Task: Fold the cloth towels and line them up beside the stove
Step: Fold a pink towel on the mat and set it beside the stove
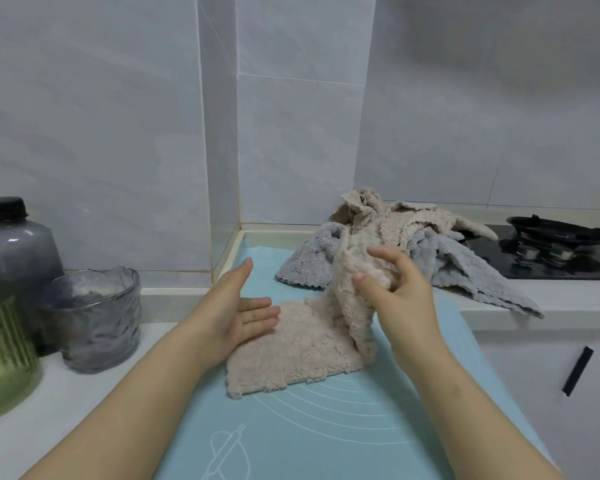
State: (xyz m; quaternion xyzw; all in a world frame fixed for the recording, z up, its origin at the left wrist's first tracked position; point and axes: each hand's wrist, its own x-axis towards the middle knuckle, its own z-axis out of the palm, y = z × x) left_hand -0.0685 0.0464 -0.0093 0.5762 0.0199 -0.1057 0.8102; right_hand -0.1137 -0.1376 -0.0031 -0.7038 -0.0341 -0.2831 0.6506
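Beige towel (291,355) lies part-spread on a pale blue mat (326,427) printed with white arcs and a rolling-pin outline, which covers the near stretch of the counter (49,393). Its left half sits flat on the mat, while its right side is lifted into a hanging fold. The left hand (236,313) has its grip apart: the fingers are straight and rest on the flat towel's left edge, thumb pointing away. The right hand (395,292) has its grip clamped on the raised fold, thumb and curled fingers pinching the cloth above the mat. At the left of the counter stand a green ribbed bottle (0,358), a smoky textured glass cup (94,317) just beside it, and behind them a grey bottle (11,247) with a dark cap. Beyond the hands, a loose pile of towels (413,230), beige ones on top of grey ones, sits at the mat's far right corner, one grey corner trailing over the counter's step. The pile touches the left edge of a black stove (551,251). Pale tiled walls (291,133) rise behind.
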